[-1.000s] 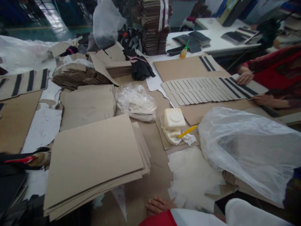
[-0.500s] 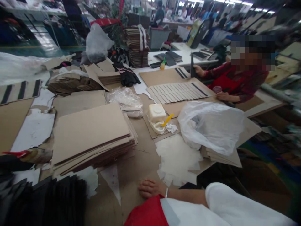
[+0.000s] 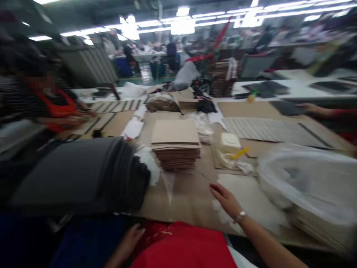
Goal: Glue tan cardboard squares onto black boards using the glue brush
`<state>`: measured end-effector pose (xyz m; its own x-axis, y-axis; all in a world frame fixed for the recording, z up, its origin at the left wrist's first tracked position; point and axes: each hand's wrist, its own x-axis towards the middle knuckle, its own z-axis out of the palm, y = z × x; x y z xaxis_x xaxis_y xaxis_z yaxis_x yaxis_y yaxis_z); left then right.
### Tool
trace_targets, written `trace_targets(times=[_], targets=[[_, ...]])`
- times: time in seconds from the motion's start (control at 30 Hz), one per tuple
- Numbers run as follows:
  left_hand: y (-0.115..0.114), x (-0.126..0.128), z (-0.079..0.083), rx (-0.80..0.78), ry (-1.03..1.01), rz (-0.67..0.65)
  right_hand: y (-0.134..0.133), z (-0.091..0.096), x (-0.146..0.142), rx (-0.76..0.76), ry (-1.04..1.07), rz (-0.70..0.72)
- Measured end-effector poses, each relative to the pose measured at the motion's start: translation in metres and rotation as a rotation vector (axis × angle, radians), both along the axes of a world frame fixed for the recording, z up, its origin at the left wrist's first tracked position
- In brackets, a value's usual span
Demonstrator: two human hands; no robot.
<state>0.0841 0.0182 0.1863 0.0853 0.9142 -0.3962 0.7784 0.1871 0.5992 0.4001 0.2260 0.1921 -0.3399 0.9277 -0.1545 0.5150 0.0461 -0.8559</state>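
Table: one brown-topped work surface point(image 3: 192, 201), filling the middle of the frame.
Dark pile: one stack of dark sheets point(image 3: 69, 171), left side; too blurred to count.
Plastic: one clear bag point(image 3: 315, 175), right side, over a pile of boards.
Co-workers at the table: two; one in an orange apron point(image 3: 57, 108), upper left, and another's hand point(image 3: 312, 108) at the right edge.
Pale sheets: one spread layer point(image 3: 251, 197), right of centre, its long axis slanting from upper left to lower right; it lies beneath and to the right of my right hand, well apart from my left.
Board stack: one point(image 3: 175, 145), centre, long side across the frame.
My right hand point(image 3: 226, 201): open, nothing held, fingers toward upper left; I cannot tell whether it touches the sheets.
My left hand point(image 3: 132, 238): bottom, left of centre, beside my red apron point(image 3: 184, 245); blurred, so I cannot tell its grip.
Tub: one, white point(image 3: 230, 141).
Yellow handle: one point(image 3: 240, 153), slanting up rightward.
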Motion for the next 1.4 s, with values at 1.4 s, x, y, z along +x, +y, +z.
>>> trace_targets(times=[1.4], targets=[[-0.02,-0.169,0.202,0.717,0.774,0.009,-0.086,0.134,-0.274,-0.795,0.637,0.691]])
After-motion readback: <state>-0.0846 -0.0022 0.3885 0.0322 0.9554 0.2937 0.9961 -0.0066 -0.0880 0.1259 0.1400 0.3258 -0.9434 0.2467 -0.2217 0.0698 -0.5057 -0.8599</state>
